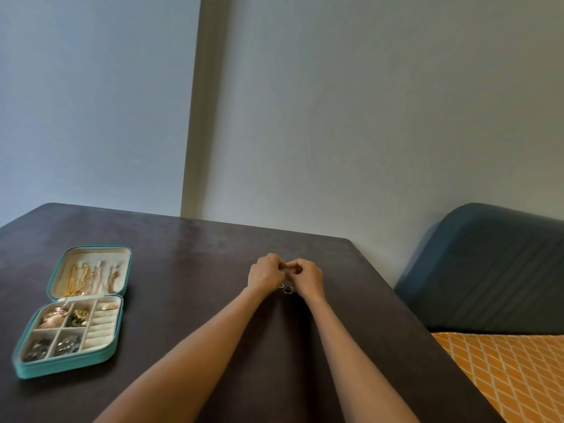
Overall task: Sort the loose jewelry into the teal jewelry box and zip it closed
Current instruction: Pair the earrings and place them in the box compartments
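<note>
The teal jewelry box (120, 323) lies open at the table's left, its lid flat with gold chains hung inside and its tray compartments holding jewelry. My left hand (265, 273) and my right hand (306, 275) meet far out at the table's middle right, fingers curled, fingertips touching each other. Whatever they pinch between them is too small to make out. Two silver rings (288, 290) lie on the table just below the hands, between the wrists.
The dark table (189, 264) ends at a far edge near the wall and at a right edge beside a blue sofa back (488, 270). An orange patterned cushion (512, 370) lies at the lower right.
</note>
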The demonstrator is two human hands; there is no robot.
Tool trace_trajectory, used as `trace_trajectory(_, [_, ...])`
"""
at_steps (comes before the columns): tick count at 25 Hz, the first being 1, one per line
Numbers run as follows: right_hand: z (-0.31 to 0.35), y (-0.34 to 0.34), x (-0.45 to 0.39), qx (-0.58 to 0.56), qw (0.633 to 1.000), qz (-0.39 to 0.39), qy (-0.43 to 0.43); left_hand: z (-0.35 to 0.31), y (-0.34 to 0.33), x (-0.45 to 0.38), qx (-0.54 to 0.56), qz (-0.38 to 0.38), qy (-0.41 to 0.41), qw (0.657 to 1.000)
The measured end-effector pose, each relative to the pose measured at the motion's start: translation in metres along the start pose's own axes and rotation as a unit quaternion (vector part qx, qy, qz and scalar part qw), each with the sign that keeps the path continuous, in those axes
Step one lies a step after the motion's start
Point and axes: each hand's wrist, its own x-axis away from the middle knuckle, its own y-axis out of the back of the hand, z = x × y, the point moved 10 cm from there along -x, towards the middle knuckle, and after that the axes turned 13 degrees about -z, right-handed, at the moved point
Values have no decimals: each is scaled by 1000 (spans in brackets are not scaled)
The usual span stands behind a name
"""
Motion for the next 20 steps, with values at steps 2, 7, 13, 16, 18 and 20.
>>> trace_trajectory(2, [9, 5, 6, -73, 997, -18, -18, 7, 16, 1, 65, -25, 39, 997])
trace_trajectory(7, [41, 0, 35, -194, 980, 13, -29, 19, 62, 14, 148, -33, 42, 988])
trace_trajectory(13, [85, -12, 70, -243, 966, 86, -38, 47, 114, 36, 185, -41, 61, 980])
trace_trajectory(16, [112, -22, 84, -248, 959, 136, -18, 59, 137, 43, 202, -37, 58, 977])
trace_trajectory(18, [126, -26, 90, -241, 960, 142, -4, 63, 151, 46, 192, -36, 40, 980])
trace_trajectory(20, [141, -27, 94, -197, 971, 134, 35, 67, 164, 48, 172, -32, 25, 984])
